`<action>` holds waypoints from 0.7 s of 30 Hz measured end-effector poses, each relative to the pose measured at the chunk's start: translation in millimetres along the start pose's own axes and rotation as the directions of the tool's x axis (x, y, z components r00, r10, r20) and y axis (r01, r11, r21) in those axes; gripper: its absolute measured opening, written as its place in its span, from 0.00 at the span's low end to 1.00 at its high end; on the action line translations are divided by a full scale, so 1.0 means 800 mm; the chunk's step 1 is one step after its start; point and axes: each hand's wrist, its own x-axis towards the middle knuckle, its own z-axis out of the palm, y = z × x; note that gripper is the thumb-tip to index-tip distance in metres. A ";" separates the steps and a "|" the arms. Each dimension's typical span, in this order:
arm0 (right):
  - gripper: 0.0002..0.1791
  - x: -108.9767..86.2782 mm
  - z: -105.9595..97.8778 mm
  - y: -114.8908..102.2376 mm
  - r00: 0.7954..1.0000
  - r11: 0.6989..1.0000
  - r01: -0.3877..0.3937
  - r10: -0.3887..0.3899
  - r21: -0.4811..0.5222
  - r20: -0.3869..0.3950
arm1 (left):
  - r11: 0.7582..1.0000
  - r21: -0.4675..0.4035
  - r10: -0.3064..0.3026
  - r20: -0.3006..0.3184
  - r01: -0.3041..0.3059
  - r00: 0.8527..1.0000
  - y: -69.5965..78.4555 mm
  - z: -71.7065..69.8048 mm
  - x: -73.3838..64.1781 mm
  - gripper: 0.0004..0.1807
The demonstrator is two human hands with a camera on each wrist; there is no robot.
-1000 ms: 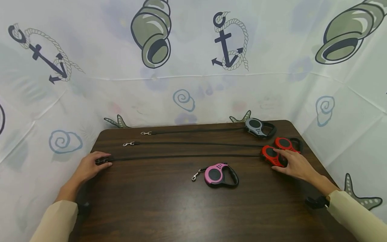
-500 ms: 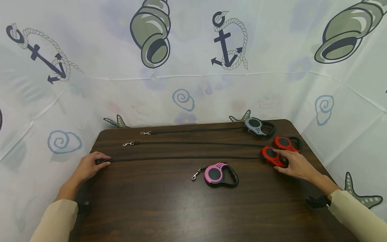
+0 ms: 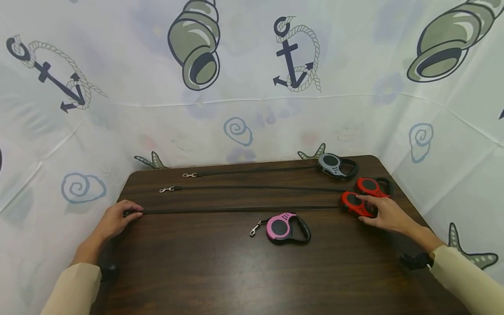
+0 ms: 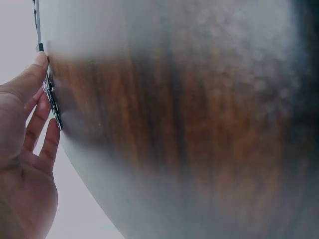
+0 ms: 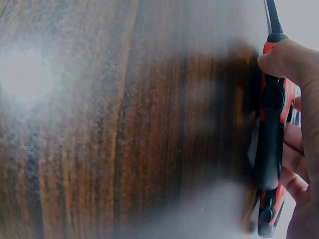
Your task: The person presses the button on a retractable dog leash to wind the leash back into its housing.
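Stretched between my hands is the strap (image 3: 236, 209) of a red retractable dog leash (image 3: 353, 203). My left hand (image 3: 116, 219) pinches the strap's clip end at the table's left edge; in the left wrist view the metal clip (image 4: 51, 94) shows beside thumb and fingers. My right hand (image 3: 387, 215) grips the red leash's casing, and in the right wrist view the thumb lies over its front end, with the black handle (image 5: 269, 149) showing below. A second red leash (image 3: 370, 186) lies just behind, its strap (image 3: 252, 187) drawn out leftward to a silver clip (image 3: 167, 189).
At the back of the dark wooden table (image 3: 220, 271), a grey retractable leash (image 3: 332, 165) lies with its strap out to the left. A pink leash (image 3: 280, 227) with a short clip end lies near the middle. A patterned white cloth (image 3: 244, 57) hangs behind and at both sides.
The strap between my hands has shifted slightly toward the front of the table, and my left hand has moved a little that way with the clip end. The other leashes stay put.
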 end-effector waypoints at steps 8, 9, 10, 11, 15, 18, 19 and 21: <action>0.35 -0.001 -0.006 0.001 1.000 0.999 -0.015 0.015 0.037 0.002 | 1.000 -0.008 -0.005 0.038 0.005 0.999 -0.001 -0.004 -0.002 0.10; 0.35 -0.001 -0.006 0.001 1.000 0.999 -0.013 0.013 0.046 0.003 | 1.000 -0.013 -0.015 0.043 0.015 0.999 0.000 -0.005 -0.002 0.09; 0.34 -0.001 -0.005 0.001 1.000 0.999 -0.012 0.012 0.052 0.000 | 1.000 -0.016 -0.026 0.046 0.027 0.999 0.001 -0.007 -0.001 0.09; 0.34 -0.001 -0.005 0.002 1.000 0.998 -0.013 0.013 0.060 0.001 | 0.999 -0.018 -0.040 0.049 0.041 0.998 0.003 -0.008 -0.001 0.08; 0.33 -0.001 -0.005 0.003 0.999 0.994 -0.036 0.036 0.098 0.008 | 0.996 -0.019 -0.090 0.063 0.092 0.994 0.009 -0.013 -0.001 0.07; 0.31 0.000 -0.007 0.002 0.997 0.989 -0.078 0.077 0.122 0.016 | 0.994 -0.025 -0.105 0.063 0.107 0.992 0.011 -0.015 -0.001 0.06; 0.30 0.001 -0.009 0.001 0.995 0.986 -0.097 0.095 0.133 0.021 | 0.994 -0.033 -0.107 0.059 0.109 0.993 0.011 -0.016 -0.001 0.06; 0.28 0.002 -0.013 -0.002 0.991 0.979 -0.134 0.133 0.154 0.020 | 0.993 -0.047 -0.104 0.053 0.106 0.993 0.010 -0.017 0.000 0.07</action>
